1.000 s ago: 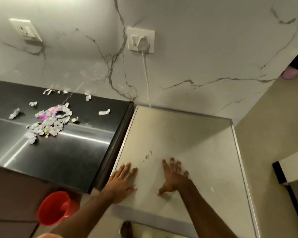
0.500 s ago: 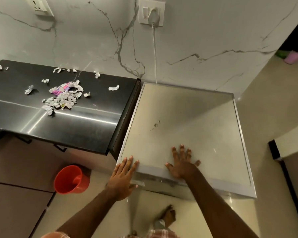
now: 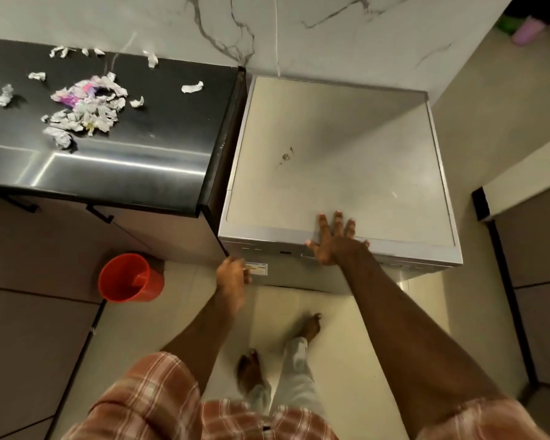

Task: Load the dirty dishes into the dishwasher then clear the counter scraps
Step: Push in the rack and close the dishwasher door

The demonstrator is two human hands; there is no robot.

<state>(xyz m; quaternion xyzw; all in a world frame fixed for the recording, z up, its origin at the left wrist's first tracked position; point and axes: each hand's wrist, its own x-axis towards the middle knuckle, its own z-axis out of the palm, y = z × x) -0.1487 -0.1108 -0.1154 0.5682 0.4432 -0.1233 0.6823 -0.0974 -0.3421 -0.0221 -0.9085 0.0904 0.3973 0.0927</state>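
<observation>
The dishwasher point(image 3: 340, 147) is a white free-standing unit against the marble wall, seen from above. My right hand point(image 3: 335, 239) lies flat with spread fingers on the front edge of its top. My left hand point(image 3: 234, 276) is lower, at the upper left corner of the dishwasher door point(image 3: 299, 277), with its fingers curled on the door's edge beside a small label. Torn paper scraps point(image 3: 83, 109) lie in a pile and scattered on the black counter point(image 3: 159, 147) to the left. No dishes are in view.
A red bucket point(image 3: 124, 281) stands on the floor below the counter's cabinets, left of my left arm. My feet point(image 3: 308, 328) are on the pale floor before the dishwasher. A white cord point(image 3: 277, 33) runs down the wall. A dark-edged cabinet point(image 3: 489, 204) stands at right.
I have stepped back and the view has tilted down. My left hand has left the dishwasher's top and dropped to the door's upper left corner. My right hand has slid to the front edge.
</observation>
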